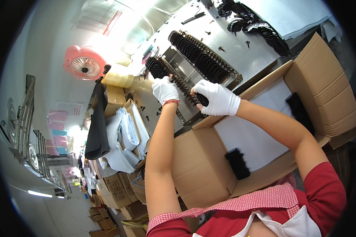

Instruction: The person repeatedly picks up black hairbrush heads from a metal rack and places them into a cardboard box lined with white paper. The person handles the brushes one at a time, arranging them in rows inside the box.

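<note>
Our right hand's [217,98] grip is closed around a dark rounded piece [202,99] beside the toothed metal rack [181,85] on the tabletop [235,58]. Our left hand [165,91] sits by the black discs [156,68]; we cannot tell whether its grip pinches anything. We'd best keep pieces square to the slots.

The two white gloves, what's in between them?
In the head view, part of a bumpy dark strip lies between the gloved left hand and the gloved right hand.
</note>
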### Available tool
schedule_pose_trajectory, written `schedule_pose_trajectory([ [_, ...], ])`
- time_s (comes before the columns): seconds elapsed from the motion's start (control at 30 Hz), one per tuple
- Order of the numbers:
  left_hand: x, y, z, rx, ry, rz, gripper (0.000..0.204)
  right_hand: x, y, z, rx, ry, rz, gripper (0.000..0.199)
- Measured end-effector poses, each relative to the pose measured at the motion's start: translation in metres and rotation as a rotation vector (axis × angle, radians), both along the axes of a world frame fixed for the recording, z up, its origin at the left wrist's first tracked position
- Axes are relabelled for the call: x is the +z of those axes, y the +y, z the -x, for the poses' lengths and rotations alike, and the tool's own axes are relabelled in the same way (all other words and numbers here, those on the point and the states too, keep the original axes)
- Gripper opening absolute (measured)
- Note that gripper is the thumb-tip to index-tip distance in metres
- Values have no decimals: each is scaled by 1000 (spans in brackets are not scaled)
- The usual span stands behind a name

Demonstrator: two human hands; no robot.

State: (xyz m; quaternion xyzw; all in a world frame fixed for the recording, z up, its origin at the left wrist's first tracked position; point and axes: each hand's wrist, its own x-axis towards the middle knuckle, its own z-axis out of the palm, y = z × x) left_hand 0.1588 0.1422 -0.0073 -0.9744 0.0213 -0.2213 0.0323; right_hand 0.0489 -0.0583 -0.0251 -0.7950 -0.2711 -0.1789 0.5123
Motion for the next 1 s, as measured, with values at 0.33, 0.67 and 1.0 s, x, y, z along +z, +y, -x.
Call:
schedule_pose_trajectory([
  [0.33, 59, 46, 67, -273, 15, 1233, 13, 5, -1, 4, -19, -40, -45, 34],
  [0.67, 18, 217, 237, 262, 312, 1057, 21, 8, 4, 6, -13, -129, -4, 33],
  [1.0, 74, 195, 300, 471, 562, 1433, 71, 50, 32, 57, 149, -187, -35, 45],
])
